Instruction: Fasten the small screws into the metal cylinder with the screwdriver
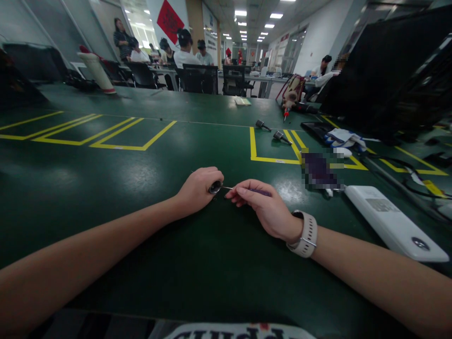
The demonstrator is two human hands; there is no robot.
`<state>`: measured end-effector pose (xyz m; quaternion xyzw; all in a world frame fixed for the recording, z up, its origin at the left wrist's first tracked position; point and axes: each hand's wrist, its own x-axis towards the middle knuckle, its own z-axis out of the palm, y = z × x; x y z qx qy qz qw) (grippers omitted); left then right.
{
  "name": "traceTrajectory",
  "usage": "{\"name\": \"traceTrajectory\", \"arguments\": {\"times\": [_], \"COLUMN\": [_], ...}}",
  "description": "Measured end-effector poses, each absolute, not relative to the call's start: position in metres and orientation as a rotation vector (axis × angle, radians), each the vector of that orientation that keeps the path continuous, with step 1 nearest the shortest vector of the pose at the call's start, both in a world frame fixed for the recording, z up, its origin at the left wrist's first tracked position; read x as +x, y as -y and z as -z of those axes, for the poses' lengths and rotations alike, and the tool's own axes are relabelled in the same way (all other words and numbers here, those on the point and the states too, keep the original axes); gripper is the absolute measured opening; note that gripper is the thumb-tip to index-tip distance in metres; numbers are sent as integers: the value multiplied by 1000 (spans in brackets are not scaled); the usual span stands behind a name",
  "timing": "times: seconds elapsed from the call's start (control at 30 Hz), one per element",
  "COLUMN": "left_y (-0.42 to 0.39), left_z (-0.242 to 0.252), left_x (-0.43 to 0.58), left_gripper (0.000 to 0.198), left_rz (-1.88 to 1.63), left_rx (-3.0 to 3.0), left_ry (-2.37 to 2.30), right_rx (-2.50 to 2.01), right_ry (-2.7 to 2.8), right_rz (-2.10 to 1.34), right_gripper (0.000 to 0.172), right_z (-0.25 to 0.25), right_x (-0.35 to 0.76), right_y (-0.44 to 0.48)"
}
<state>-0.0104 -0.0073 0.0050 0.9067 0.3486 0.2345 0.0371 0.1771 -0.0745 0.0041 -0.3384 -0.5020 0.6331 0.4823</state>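
My left hand [199,190] is closed around a dark round metal part [215,187], its hollow end facing right. My right hand [257,202] pinches a small screwdriver [260,192] with a dark purple handle. The thin metal shaft points left, and its tip meets the mouth of the metal part; whether it touches inside cannot be seen. Tiny dark bits [215,198] lie on the table just below the hands. Farther off, inside and beside a yellow tape outline, rest two dark metal pieces, one [262,125] behind the other [281,137].
The green table [205,273] carries yellow tape outlines [144,147]. To the right are a white power bank [391,221], a blurred-out phone-like object [319,169], cables and white-and-blue gloves [344,139]. A bag [293,92] sits farther back. People sit at other tables beyond.
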Motion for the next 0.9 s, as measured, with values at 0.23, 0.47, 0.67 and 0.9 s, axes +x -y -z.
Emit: {"name": "traceTrajectory", "arguments": {"times": [0.23, 0.47, 0.67, 0.9], "left_y": [3, 5, 8, 8], "left_z": [-4, -5, -7, -8], "left_x": [-12, -10, -9, -8], "left_gripper": [11, 10, 10, 10], "left_rz": [-815, -779, -618, -545], "left_rx": [2651, 2744, 2888, 2939], "left_ry": [-965, -1070, -1132, -1130], "right_rx": [-767, -805, -826, -763], "right_ry": [1129, 1238, 1381, 1183], "right_rz": [-1640, -1520, -1498, -1698], "right_gripper": [11, 11, 12, 9], "right_z": [-4, -2, -4, -5], "right_x": [181, 178, 178, 183], "right_y": [68, 73, 74, 63]}}
